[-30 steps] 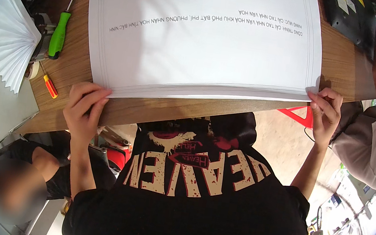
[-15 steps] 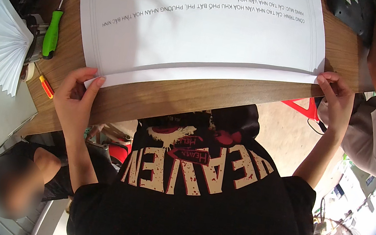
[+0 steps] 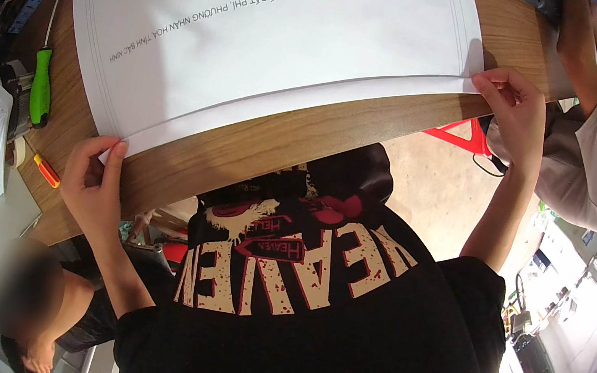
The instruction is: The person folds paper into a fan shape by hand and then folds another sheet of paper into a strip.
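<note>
1. At nine o'clock, the left hand (image 3: 93,175) pinches one end of a folded band (image 3: 286,111) between thumb and fingers; at two o'clock, the right hand (image 3: 515,103) pinches the other.
2. The band edges a white printed sheet (image 3: 276,29), which lies toward twelve o'clock on a wood-grain table (image 3: 259,142).
3. An uneven pull could skew the crease; with only its ends held, the middle could bow.
4. A second ago the edge shows as a narrow lip; now it is a wider band. Sheet and green screwdriver (image 3: 41,86), past nine o'clock, both sit farther left in view, suggesting the camera, too, has shifted.
</note>
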`<state>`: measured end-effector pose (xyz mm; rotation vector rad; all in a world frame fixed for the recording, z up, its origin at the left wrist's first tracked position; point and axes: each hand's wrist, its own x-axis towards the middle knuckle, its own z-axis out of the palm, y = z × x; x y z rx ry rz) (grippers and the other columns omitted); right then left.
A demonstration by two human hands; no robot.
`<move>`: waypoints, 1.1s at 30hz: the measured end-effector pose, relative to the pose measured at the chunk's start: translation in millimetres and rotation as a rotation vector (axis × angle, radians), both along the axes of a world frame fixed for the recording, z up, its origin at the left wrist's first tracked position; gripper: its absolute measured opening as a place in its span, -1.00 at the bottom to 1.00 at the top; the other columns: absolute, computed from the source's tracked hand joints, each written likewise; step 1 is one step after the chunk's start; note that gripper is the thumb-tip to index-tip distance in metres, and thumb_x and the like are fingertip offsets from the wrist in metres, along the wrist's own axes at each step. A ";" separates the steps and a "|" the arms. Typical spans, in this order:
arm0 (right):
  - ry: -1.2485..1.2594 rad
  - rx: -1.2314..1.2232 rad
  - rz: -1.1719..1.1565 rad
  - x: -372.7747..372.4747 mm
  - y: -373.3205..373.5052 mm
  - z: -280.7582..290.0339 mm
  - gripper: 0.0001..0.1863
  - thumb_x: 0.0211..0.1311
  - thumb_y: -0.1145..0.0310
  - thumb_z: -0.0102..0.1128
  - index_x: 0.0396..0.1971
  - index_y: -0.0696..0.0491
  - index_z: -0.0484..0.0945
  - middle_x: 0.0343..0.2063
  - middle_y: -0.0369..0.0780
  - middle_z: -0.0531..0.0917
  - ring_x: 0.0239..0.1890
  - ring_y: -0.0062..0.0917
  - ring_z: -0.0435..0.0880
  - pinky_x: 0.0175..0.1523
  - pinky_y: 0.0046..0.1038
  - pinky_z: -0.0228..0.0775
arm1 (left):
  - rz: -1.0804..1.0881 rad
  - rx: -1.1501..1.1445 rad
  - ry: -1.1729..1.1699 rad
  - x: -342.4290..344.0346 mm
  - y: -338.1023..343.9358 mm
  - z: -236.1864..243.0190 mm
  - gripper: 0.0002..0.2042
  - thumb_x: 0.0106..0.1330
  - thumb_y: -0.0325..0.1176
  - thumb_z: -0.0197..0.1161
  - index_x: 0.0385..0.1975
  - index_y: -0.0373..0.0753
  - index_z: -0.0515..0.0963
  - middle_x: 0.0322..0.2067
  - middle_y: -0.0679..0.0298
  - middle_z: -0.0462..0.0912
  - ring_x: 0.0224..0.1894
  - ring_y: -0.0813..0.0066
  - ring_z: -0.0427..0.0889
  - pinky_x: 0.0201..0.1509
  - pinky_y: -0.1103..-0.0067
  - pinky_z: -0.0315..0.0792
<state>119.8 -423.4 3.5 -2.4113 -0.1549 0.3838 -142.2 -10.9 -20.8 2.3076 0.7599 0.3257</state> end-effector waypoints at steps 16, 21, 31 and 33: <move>-0.660 -0.104 0.204 -25.2 3.8 -24.2 -0.88 0.11 0.54 0.38 -0.38 0.13 0.59 -0.33 -0.30 0.57 -0.34 -0.62 0.49 -0.24 -0.56 0.36 | -0.388 0.477 -0.170 -9.4 -2.6 -1.1 -0.67 -0.03 -0.62 0.37 -0.23 -0.14 0.71 -0.28 0.30 0.58 -0.27 0.39 0.52 -0.23 0.53 0.43; -0.877 -0.286 0.493 -33.6 8.8 -24.7 -0.72 0.00 0.71 0.28 -0.28 0.07 0.69 -0.22 -0.23 0.67 -0.20 -0.45 0.69 -0.14 -0.46 0.54 | -0.474 0.608 -0.130 -9.7 -11.5 5.8 -0.64 -0.04 -0.61 0.23 -0.18 -0.24 0.70 -0.23 0.34 0.69 -0.17 0.37 0.64 -0.10 0.49 0.49; -0.673 -0.770 0.672 -74.7 39.3 -9.4 -0.41 0.24 -0.26 -0.15 0.29 -0.58 0.35 0.10 -0.06 0.40 0.25 0.01 0.41 0.23 0.07 0.35 | -0.502 0.834 0.431 -6.4 -63.8 32.0 -0.41 0.21 0.23 0.09 0.31 0.41 0.35 0.07 0.05 0.49 0.04 0.16 0.62 0.04 0.40 0.53; -0.623 -0.768 0.628 -80.0 42.3 -6.5 -0.41 0.25 -0.30 -0.19 0.30 -0.61 0.33 0.14 -0.06 0.38 0.31 -0.03 0.33 0.33 0.15 0.14 | -0.489 0.859 0.460 -5.6 -66.8 34.1 -0.39 0.21 0.26 0.06 0.32 0.39 0.33 0.07 0.03 0.48 0.07 0.14 0.60 0.07 0.40 0.51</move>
